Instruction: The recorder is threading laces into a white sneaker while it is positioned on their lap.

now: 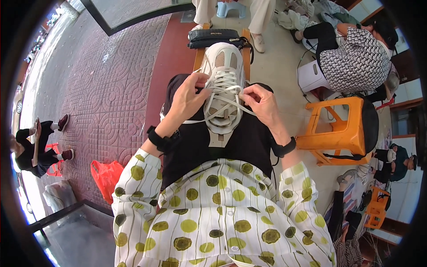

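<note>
A white and beige sneaker (220, 60) rests in front of me, toe pointing away, between my knees. White shoelaces (226, 84) criss-cross its tongue, with loose strands trailing to both sides. My left hand (189, 98) is at the shoe's left edge, thumb and fingers closed on a shoelace strand. On the other side, my right hand (262, 106) pinches another strand between thumb and forefinger. A narrow board (218, 139) sticks out below the heel. Beyond the toe lies a black zippered pouch (213, 39).
The pouch lies on a wooden bench (246, 62). An orange plastic stool (333, 129) with a black seat stands at right, near a person in a patterned top (356, 60). Someone in pale trousers (262, 18) sits ahead. A red plastic bag (106, 178) lies on the left paving.
</note>
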